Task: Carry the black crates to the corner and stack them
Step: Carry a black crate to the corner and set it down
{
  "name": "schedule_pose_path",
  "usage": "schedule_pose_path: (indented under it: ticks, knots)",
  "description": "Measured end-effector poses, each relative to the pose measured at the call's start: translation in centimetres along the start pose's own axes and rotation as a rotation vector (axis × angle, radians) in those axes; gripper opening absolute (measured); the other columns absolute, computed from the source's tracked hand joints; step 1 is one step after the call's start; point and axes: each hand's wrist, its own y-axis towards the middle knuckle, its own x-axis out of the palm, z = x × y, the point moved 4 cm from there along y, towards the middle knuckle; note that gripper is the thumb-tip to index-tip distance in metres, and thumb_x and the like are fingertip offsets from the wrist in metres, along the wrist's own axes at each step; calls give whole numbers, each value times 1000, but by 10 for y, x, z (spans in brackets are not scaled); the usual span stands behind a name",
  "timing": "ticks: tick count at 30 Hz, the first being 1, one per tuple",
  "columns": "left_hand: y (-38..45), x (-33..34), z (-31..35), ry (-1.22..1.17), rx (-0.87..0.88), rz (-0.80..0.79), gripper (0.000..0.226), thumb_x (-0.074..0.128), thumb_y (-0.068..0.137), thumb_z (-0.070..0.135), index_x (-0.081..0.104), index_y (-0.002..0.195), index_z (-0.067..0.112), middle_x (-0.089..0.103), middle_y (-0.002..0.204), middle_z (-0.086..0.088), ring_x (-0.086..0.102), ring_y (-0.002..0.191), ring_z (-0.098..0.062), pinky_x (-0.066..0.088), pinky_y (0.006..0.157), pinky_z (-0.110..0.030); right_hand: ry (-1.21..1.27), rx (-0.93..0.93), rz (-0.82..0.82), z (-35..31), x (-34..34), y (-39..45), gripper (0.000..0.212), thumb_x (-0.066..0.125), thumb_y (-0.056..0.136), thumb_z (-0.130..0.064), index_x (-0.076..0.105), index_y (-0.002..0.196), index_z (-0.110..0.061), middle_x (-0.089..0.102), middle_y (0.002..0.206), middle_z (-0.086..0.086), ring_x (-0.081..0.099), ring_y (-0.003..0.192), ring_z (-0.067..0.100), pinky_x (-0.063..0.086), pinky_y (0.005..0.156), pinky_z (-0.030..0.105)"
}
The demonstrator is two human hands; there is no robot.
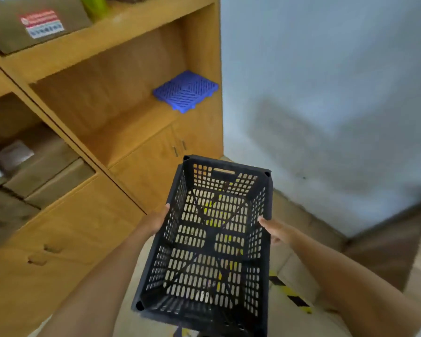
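Wall (326, 69): pale, fills the right of the view; meets the floor (299, 271) beyond the crate.

Cabinet (88, 147): wooden, open shelves above, doors and drawers below; stands on the left, its end against the wall, forming a corner.

Crate (212, 242): black, perforated, empty, open side up. Held in the air between both hands, its far end toward the corner. No other crate is in view.

Boxes (32, 23): cardboard, on the upper and left shelves.

Tape (289, 293): yellow-and-black strip on the floor, right of the crate and partly showing through its holes.

Mat (185, 90): blue, slotted, on a shelf near the wall.

Left hand (157, 221): presses the crate's left wall, fingers extended along it; whether they hook underneath cannot be told.

Right hand (276, 230): holds the right wall, fingers wrapped over the rim's outside.

Step judged in hand: carrying, close to arrival. The next move calls for lowering the crate level into the corner, squared to wall and cabinet.
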Motion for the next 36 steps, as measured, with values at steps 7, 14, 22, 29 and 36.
schedule_pose_path:
  ticks: [7, 14, 22, 29, 36]
  knots:
    - [126, 1, 131, 232, 166, -171, 121, 13, 61, 98, 41, 147, 17, 38, 153, -13, 39, 138, -37, 34, 111, -53, 429, 100, 82, -27, -54, 31, 51, 40, 101, -43, 47, 123, 3, 60, 88, 11, 61, 81, 26, 54, 79, 39]
    - [250, 50, 232, 402, 327, -305, 131, 15, 52, 105, 40, 146, 18, 43, 150, -10, 40, 138, -34, 33, 111, -56, 611, 184, 207, -19, -94, 52, 58, 36, 101, -48, 48, 130, 1, 59, 106, 13, 58, 94, 26, 47, 82, 36]
    - [213, 121, 331, 566, 432, -292, 109, 12, 76, 88, 52, 134, 5, 57, 134, -16, 55, 120, -34, 44, 102, -48, 792, 329, 220, 36, -129, 83, 59, 41, 101, -43, 43, 137, 3, 57, 99, 7, 52, 71, 15, 40, 55, 25]
    - [222, 193, 382, 614, 380, -305, 96, 16, 84, 81, 59, 117, 2, 65, 112, -14, 59, 97, -29, 46, 88, -40, 830, 368, 111, 84, -169, 161, 72, 44, 94, -56, 40, 142, -2, 48, 145, 13, 44, 134, 32, 33, 114, 44]
    - [265, 245, 393, 703, 269, -336, 58, 46, 92, 53, 54, 120, 3, 64, 114, -15, 60, 101, -32, 48, 93, -42, 643, 388, 161, 107, -206, 224, 11, 60, 90, -17, 57, 96, -8, 64, 102, 12, 59, 98, 27, 52, 82, 34]
